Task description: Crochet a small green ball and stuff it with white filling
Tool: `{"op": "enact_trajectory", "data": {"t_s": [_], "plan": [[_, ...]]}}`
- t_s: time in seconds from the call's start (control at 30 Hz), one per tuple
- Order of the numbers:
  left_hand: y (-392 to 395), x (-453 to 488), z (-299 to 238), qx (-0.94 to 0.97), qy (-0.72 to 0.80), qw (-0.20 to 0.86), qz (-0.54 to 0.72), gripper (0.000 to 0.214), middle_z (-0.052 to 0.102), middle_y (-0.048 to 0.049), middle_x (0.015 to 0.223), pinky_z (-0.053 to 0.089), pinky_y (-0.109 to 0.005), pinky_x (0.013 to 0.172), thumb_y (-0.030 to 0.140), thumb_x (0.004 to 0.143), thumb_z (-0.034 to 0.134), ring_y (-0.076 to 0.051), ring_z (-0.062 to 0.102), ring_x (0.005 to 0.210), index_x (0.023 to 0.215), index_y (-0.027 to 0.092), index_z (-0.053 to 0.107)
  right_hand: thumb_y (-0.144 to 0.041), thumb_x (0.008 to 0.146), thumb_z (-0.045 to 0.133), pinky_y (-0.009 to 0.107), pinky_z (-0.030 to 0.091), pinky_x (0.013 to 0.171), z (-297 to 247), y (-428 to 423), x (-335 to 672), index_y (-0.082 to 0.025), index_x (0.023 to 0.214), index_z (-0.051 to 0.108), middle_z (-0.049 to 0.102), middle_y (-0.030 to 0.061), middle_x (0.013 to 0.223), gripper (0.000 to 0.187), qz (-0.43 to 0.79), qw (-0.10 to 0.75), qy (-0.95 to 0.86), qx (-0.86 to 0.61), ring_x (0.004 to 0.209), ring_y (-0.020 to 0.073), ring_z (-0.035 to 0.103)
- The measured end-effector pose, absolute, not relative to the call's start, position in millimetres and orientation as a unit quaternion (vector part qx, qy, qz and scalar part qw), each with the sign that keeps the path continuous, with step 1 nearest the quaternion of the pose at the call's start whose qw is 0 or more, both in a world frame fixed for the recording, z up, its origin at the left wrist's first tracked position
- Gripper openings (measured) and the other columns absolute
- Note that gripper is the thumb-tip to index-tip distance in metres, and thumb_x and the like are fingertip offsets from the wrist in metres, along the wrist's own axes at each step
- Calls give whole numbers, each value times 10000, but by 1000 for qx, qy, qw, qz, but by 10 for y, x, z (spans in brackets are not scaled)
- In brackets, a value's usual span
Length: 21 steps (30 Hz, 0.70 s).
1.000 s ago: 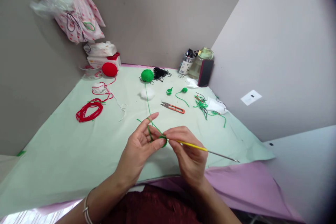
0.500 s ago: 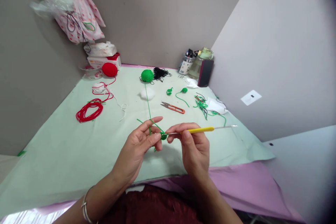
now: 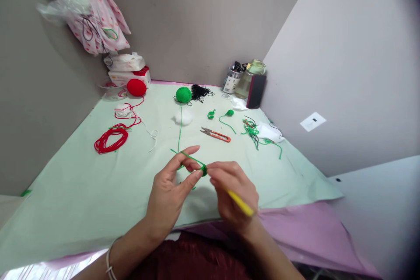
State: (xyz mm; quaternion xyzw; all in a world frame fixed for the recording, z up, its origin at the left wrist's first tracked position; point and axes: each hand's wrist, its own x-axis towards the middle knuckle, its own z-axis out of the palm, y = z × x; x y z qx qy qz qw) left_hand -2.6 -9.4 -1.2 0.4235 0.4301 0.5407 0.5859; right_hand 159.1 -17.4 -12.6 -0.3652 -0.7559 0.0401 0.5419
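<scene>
My left hand (image 3: 172, 188) pinches a small green crochet piece (image 3: 204, 169) between thumb and fingers, with green yarn (image 3: 180, 129) stretched over the raised index finger. That strand runs back across the table to a green yarn ball (image 3: 183, 94). My right hand (image 3: 231, 192) grips a yellow-handled crochet hook (image 3: 241, 203); its tip is at the green piece, and the handle points down toward my wrist. Both hands hover above the pale green table cover (image 3: 82, 183).
Orange thread snips (image 3: 216, 134) lie just beyond my hands. A red yarn coil (image 3: 110, 138) and red ball (image 3: 136, 87) sit at the left. Green scraps (image 3: 254, 133), a white stuffing puff (image 3: 183, 117), black thread (image 3: 201, 92), a pen cup (image 3: 232, 79) and a jar (image 3: 251, 78) stand at the back.
The hook handle swung from pointing right to level, then down toward my wrist. My right hand turned over the green piece; the left hand kept its pinch.
</scene>
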Motion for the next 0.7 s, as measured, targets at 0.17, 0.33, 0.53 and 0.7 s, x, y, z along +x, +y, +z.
{"op": "enact_trajectory", "data": {"t_s": [0.17,0.33,0.53,0.7], "plan": [[-37,-9,14,273,330,773,468,531,685,-15,888,463,-285,870,340,795,882,-153,603,844,1283,201,725,-68,968,614,372,622,759,-175,-180,1557,-277,1240,731,752,91,1054,362,17,567,-742,-358,948,223,724],[1,-48,35,273,350,751,489,477,673,-7,853,446,-273,834,282,828,844,-142,581,809,1281,191,729,-168,1024,565,340,583,658,-93,-128,1563,-237,1004,758,719,39,840,206,278,672,-580,-367,712,173,676],[-62,-6,0,342,372,694,513,402,648,20,865,452,-248,816,274,832,840,-138,591,860,1227,268,762,-173,1005,620,295,600,665,-84,-87,1478,-247,1019,791,769,50,946,187,329,655,-584,-349,783,161,696],[-55,39,-2,307,359,715,515,442,702,9,841,479,-267,864,294,792,883,-148,638,856,1215,243,767,-90,958,650,331,630,736,-165,-154,1468,-294,1115,797,756,68,1020,297,134,606,-684,-385,893,194,724]]}}
